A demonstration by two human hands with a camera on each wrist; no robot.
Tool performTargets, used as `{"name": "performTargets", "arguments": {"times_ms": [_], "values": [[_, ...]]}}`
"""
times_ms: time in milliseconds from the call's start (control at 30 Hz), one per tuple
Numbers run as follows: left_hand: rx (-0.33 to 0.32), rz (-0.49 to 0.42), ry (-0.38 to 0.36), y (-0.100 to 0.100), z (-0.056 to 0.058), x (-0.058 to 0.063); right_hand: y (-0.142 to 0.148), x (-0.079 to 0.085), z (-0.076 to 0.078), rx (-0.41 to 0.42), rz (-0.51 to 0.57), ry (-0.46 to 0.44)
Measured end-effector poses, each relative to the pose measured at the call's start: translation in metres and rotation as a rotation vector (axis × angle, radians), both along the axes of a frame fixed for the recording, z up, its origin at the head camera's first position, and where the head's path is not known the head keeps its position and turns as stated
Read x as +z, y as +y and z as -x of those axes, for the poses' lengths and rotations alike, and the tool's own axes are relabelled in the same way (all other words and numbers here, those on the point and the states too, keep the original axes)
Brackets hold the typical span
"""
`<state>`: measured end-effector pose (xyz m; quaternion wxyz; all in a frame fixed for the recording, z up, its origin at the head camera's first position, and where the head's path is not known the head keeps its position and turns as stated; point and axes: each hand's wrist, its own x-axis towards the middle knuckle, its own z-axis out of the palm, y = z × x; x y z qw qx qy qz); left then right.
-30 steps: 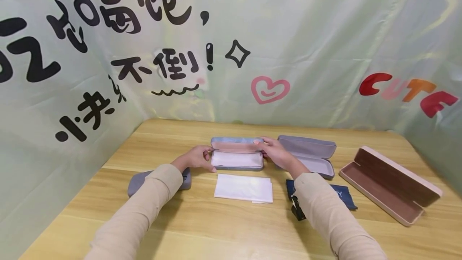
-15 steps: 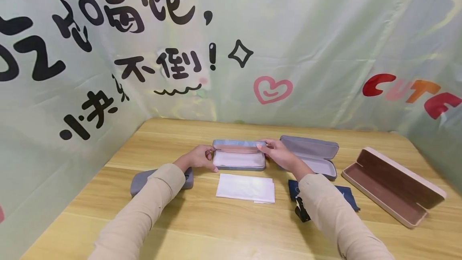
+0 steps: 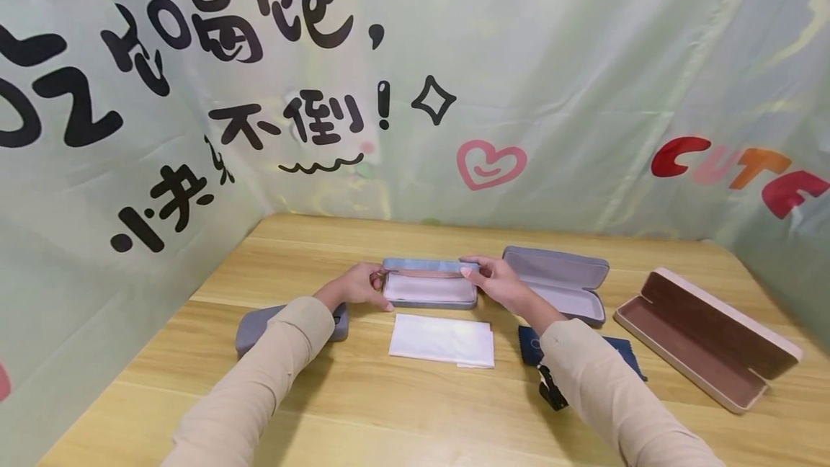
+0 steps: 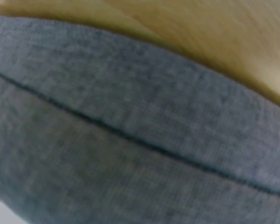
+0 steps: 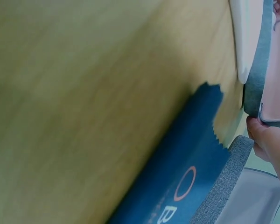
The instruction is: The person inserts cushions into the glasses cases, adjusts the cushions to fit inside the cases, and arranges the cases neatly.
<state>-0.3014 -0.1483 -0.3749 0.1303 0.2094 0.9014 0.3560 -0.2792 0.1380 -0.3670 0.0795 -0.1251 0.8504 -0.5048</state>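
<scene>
Between my hands a blue glasses case (image 3: 431, 266) with a pale pinkish lining lies on the table, its lid part-way down over the base. My left hand (image 3: 355, 287) holds the left end, fingers at the side and thumb stretched toward the front corner. At the right end my right hand (image 3: 502, 285) grips the lid, thumb on the front and fingers behind. In the right wrist view the right hand (image 5: 273, 144) touches a corner of the case (image 5: 256, 84). A folded white cloth (image 3: 441, 339) lies just in front of the case.
A closed grey glasses case (image 3: 259, 326) sits under my left forearm and fills the left wrist view. To the right are an open grey case (image 3: 558, 269), a blue cloth (image 3: 625, 352), a small black object (image 3: 551, 389) and an open brown-lined case (image 3: 700, 341). Fabric walls border the table (image 3: 402, 416).
The blue case's lid has tilted lower, with my right hand moving along on it. My left hand stays at the left end. The head view has shifted slightly.
</scene>
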Motion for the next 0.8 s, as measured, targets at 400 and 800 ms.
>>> {"name": "performTargets", "arguments": {"times_ms": [400, 800], "values": [[0.012, 0.019, -0.008, 0.0004, -0.0005, -0.0011, 0.0006, -0.0020, -0.0041, 0.016, 0.008, 0.046], [0.004, 0.025, 0.002, 0.0006, -0.0019, 0.0003, 0.0020, -0.0066, -0.0054, 0.051, 0.005, 0.105]]}}
